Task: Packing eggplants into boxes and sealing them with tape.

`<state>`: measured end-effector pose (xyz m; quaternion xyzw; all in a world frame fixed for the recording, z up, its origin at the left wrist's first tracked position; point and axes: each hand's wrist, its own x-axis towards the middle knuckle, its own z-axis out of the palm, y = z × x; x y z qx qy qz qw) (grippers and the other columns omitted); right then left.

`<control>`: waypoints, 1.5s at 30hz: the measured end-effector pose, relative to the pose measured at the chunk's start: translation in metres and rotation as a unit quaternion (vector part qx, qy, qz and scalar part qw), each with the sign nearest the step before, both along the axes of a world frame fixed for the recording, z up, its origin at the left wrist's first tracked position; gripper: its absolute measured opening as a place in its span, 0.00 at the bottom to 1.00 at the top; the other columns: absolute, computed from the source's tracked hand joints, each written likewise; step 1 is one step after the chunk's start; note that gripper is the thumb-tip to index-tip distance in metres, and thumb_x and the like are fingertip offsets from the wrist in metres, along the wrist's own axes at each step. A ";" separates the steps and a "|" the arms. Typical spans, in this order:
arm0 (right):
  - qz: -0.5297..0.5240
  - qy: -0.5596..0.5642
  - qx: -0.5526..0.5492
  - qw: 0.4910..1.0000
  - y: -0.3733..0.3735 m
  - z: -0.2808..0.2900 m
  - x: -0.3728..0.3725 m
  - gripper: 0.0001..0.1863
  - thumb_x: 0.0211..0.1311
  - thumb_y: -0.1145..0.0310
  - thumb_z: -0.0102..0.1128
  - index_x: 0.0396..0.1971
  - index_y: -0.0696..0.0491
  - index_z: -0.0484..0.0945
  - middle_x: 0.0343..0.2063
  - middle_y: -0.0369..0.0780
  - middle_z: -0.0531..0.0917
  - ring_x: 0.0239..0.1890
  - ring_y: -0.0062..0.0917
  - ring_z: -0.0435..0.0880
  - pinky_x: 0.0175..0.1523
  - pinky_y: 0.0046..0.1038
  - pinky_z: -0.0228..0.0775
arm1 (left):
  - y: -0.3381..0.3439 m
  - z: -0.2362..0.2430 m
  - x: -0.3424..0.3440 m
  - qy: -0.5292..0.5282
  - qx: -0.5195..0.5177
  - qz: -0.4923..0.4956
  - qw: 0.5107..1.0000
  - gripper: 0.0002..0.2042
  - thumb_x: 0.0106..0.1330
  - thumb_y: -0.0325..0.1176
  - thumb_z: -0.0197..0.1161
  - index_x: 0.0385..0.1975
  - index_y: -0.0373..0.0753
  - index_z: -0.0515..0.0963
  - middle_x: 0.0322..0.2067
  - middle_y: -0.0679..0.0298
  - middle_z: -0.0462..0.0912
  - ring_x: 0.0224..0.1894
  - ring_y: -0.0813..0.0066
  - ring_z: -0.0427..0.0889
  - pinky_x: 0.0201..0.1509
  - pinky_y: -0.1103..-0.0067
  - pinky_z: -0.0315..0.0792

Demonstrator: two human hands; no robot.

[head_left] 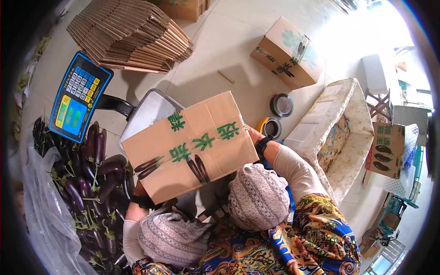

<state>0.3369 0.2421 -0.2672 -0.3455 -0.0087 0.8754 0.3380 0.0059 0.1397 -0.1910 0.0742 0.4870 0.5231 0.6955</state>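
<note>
Near one scale (153, 107), one cardboard box (201, 144) is held between the left hand (139, 189) and right hand (253, 135), fingers gripping opposite ends but mostly hidden. It is probably stiff and, if filled, heavy, so best supported under both ends. Two tape rolls (274, 107) lie to the right.

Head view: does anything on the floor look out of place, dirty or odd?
Two things, perhaps. A thin stick lies loose on the floor beyond the held carton, like a stray scrap. To the right, the white foam box is stained brown, so it looks grubby.
</note>
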 end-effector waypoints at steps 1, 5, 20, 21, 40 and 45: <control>-0.001 0.000 0.001 1.000 0.000 0.000 0.001 0.31 0.68 0.47 0.47 0.59 0.57 0.68 0.49 0.40 0.78 0.48 0.24 0.78 0.49 0.27 0.72 | 0.000 0.000 0.001 0.001 -0.004 -0.006 1.000 0.34 0.72 0.59 0.37 0.65 0.36 0.59 0.60 0.59 0.66 0.59 0.67 0.68 0.63 0.71 0.62; -0.015 -0.001 0.006 1.000 -0.002 0.004 0.014 0.30 0.68 0.48 0.49 0.60 0.56 0.68 0.49 0.41 0.78 0.47 0.25 0.78 0.49 0.27 0.72 | 0.002 0.002 0.011 0.004 -0.013 -0.032 0.999 0.32 0.72 0.58 0.38 0.64 0.35 0.61 0.57 0.59 0.69 0.56 0.67 0.70 0.61 0.71 0.65; -0.145 -0.160 0.113 0.970 0.044 0.060 0.140 0.30 0.66 0.51 0.54 0.60 0.56 0.67 0.50 0.43 0.78 0.44 0.26 0.80 0.46 0.27 0.74 | 0.177 0.071 0.106 0.222 0.239 -0.259 0.909 0.28 0.74 0.53 0.42 0.59 0.34 0.67 0.46 0.61 0.79 0.45 0.69 0.79 0.52 0.73 0.74; -0.162 -0.199 0.132 0.957 0.054 0.070 0.165 0.30 0.66 0.51 0.55 0.60 0.56 0.67 0.50 0.43 0.78 0.44 0.26 0.80 0.46 0.27 0.74 | 0.196 0.078 0.127 0.133 0.198 -0.254 0.937 0.29 0.73 0.53 0.43 0.61 0.34 0.65 0.50 0.60 0.77 0.47 0.70 0.78 0.54 0.73 0.73; 0.055 -0.901 0.423 0.086 0.190 0.182 0.203 0.49 0.45 0.48 0.71 0.67 0.43 0.57 0.66 0.47 0.60 0.65 0.50 0.57 0.61 0.53 0.54 | 0.179 0.010 0.181 0.224 0.172 -0.340 0.897 0.34 0.66 0.46 0.57 0.66 0.32 0.58 0.62 0.50 0.67 0.62 0.61 0.68 0.60 0.67 0.68; 0.077 -0.880 0.461 0.086 0.174 0.154 0.204 0.46 0.43 0.49 0.72 0.64 0.44 0.63 0.62 0.46 0.67 0.61 0.44 0.64 0.59 0.50 0.57 | 0.162 -0.005 0.164 0.273 0.102 -0.313 0.904 0.29 0.66 0.45 0.58 0.63 0.37 0.64 0.58 0.53 0.71 0.56 0.66 0.74 0.54 0.72 0.71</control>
